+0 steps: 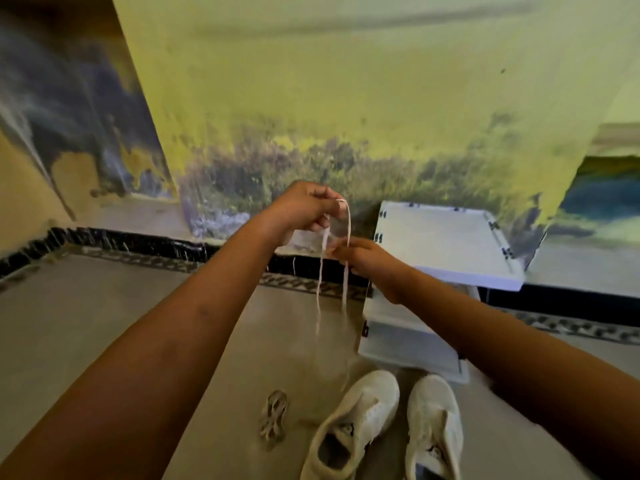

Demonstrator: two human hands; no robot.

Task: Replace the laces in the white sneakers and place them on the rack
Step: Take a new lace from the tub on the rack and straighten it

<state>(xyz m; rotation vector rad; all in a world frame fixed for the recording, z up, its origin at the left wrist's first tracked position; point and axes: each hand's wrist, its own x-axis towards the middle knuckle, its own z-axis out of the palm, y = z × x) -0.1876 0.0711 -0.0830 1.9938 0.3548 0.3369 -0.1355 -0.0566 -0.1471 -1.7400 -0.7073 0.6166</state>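
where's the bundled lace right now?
In the head view, the bundled lace lies on the floor at lower centre, just left of the left white sneaker, apart from it and untouched by either hand.

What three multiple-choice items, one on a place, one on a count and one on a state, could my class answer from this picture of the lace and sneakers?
1. Where does the bundled lace lie?
A. On the floor, left of the sneakers
B. Inside a sneaker
C. On the rack

2. How many white sneakers are on the floor?
A. One
B. Two
C. Three

3. What state is the long lace in?
A. Threaded through a sneaker
C. Lying flat on the floor
B. Held up, both strands hanging

Key: 1 A, it sits on bare floor beside the left sneaker. 2 B, the right sneaker completes a pair. 3 B, the left hand pinches its top and the right hand holds a strand.
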